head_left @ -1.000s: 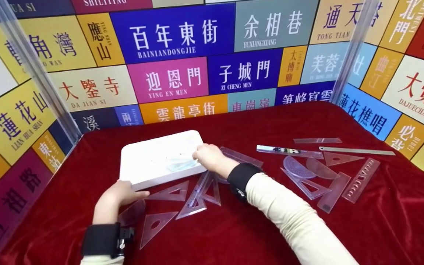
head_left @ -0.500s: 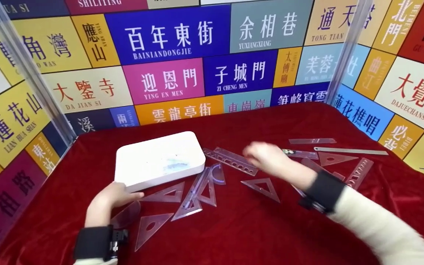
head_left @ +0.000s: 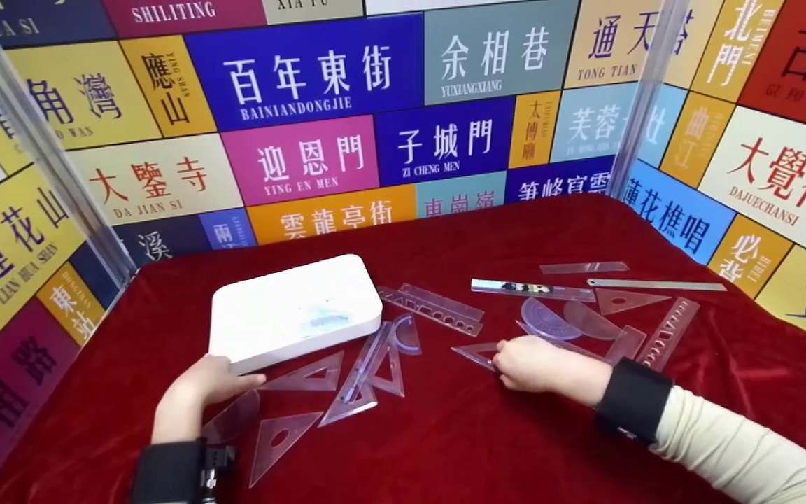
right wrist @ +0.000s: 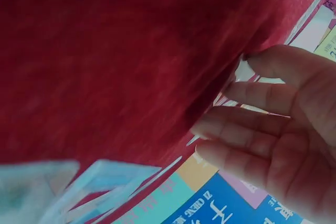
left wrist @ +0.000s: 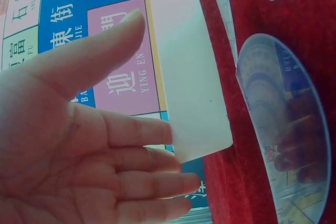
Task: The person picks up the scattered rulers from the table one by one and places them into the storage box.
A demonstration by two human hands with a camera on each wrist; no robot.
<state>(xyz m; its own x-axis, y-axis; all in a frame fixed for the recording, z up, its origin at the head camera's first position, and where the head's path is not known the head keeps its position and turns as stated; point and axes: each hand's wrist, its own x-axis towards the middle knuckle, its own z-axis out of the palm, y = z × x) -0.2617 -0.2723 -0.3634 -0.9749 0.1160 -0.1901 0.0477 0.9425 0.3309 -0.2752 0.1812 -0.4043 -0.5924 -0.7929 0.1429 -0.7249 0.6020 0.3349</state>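
Beside the near left corner of the white box (head_left: 291,308), my left hand (head_left: 193,392) rests with straight fingertips against it. The left wrist view shows those fingers (left wrist: 147,182) extended at the box's white side (left wrist: 191,66). A clear semicircular protractor (head_left: 233,418) lies just below that hand. Further right, my right hand (head_left: 550,365) pinches the right part of a clear triangular set square (head_left: 471,352) on the red cloth; its fingers cover that part. In the right wrist view, the thumb and fingers (right wrist: 252,98) close on a thin clear edge.
Several set squares (head_left: 283,437) and a straight ruler (head_left: 368,360) lie in front of the box. At the right are a patterned ruler (head_left: 532,289), a steel ruler (head_left: 655,285), a purple protractor (head_left: 548,318) and a ruler with cutouts (head_left: 670,332). A sign-patterned wall (head_left: 291,70) stands behind.
My right hand has left the box's right side, swung right above the rulers, then come down onto the set square. My left hand has stayed at the box corner.
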